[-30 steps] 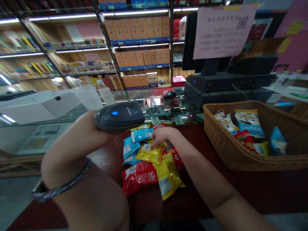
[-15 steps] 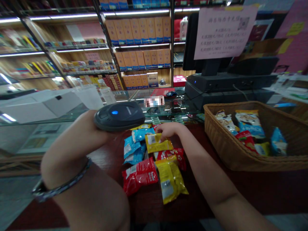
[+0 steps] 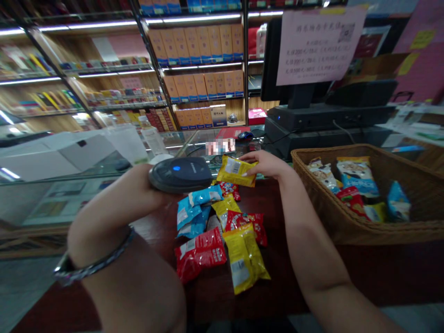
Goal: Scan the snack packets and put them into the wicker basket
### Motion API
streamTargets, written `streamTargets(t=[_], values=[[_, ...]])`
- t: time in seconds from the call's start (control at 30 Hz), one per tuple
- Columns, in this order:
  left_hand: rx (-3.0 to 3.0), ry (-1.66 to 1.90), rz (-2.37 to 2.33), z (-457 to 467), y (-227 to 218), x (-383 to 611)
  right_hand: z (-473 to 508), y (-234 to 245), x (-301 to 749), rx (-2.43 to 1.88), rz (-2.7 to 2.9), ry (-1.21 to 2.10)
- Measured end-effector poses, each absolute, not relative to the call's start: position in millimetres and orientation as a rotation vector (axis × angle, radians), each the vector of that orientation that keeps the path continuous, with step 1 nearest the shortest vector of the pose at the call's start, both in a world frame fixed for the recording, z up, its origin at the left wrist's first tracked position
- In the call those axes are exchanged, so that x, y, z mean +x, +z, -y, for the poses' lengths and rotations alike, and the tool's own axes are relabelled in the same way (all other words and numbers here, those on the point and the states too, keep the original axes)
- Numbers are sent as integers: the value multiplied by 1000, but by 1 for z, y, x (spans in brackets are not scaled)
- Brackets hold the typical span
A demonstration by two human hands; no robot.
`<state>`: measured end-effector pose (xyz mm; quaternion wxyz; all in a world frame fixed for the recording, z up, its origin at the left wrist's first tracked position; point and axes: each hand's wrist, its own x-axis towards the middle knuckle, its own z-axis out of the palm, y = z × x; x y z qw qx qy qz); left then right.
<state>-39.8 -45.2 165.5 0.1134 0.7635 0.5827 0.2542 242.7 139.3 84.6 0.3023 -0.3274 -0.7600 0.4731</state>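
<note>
My left hand (image 3: 145, 194) grips a dark grey handheld barcode scanner (image 3: 180, 175) with a lit blue dot on top. My right hand (image 3: 265, 164) holds a small yellow snack packet (image 3: 236, 171) by one end, just right of the scanner and apart from it. Below them lies a loose heap of snack packets on the dark red counter (image 3: 287, 277). It includes blue packets (image 3: 192, 212), a red packet (image 3: 200, 255) and a large yellow packet (image 3: 243, 261). A beaded bracelet (image 3: 93, 254) circles my left wrist.
A wicker basket (image 3: 305, 185) of snack packets stands to the right. Behind the glass counter (image 3: 166, 143) are a black till (image 3: 312, 118), a monitor with a pink notice (image 3: 321, 46), a plastic bottle (image 3: 151, 141), and shelves of boxed goods (image 3: 199, 60).
My right hand has lifted the small yellow packet off the heap and carried it up toward the scanner. The scanner has shifted slightly right.
</note>
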Motion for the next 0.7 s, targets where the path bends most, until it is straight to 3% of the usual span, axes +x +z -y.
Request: streamTargets(t=[0.43, 0.53, 0.7], values=[[2222, 791, -1772, 48, 170, -35, -131, 93, 248, -879, 1919, 1170], [2207, 803, -1749, 48, 171, -33, -133, 99, 251, -767, 1622, 1162], [2210, 834, -1739, 50, 172, -33, -155, 107, 270, -583, 840, 740]])
